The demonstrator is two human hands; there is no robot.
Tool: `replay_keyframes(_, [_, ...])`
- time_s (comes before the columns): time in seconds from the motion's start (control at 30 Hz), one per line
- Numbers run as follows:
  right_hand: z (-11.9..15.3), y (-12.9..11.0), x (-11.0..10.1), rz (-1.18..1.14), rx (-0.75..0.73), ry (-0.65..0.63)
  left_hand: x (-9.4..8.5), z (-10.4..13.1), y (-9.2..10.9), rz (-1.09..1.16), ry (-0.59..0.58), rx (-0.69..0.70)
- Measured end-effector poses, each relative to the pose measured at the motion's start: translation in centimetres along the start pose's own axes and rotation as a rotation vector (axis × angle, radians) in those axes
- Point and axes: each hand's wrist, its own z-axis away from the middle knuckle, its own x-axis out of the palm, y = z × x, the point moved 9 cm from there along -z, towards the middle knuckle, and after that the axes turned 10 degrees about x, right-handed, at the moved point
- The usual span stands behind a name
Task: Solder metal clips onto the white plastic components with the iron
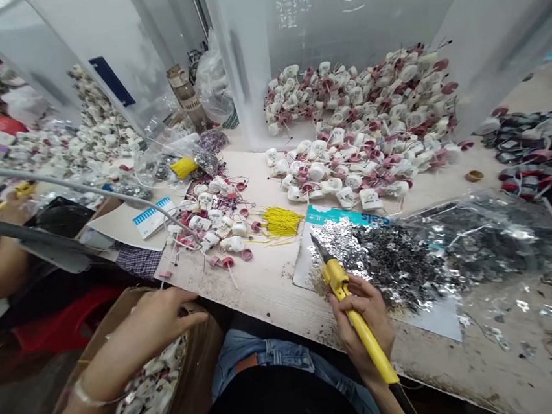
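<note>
Yellow and seemingly hard plastic, the pen-like tool (pixel 367 338) sits at five o'clock in my view, the right hand (pixel 372 320) closed around its body and its dark tip (pixel 320 249) aimed toward eleven, near the shiny metal pieces (pixel 393 261). I judge it light, stiff and perhaps slippery, so I favour a mid-body hold, well back from that possibly hot tip. At eight o'clock, the left hand (pixel 155 319) hangs over the carton (pixel 208 356), thumb and index finger parted, nothing visible between.
</note>
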Motion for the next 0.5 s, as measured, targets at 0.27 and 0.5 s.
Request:
replay_keyframes(0.27, [0.7,-0.7,-2.0,0.072,0.003,0.079,-0.9,-16.6,19.4,0.194,0.12,0.663])
replay_keyframes(0.5, [1.8,-1.1,-3.4,0.142,-0.005,0.134,-4.3,-26.7,25.1,0.034,0.551,0.561])
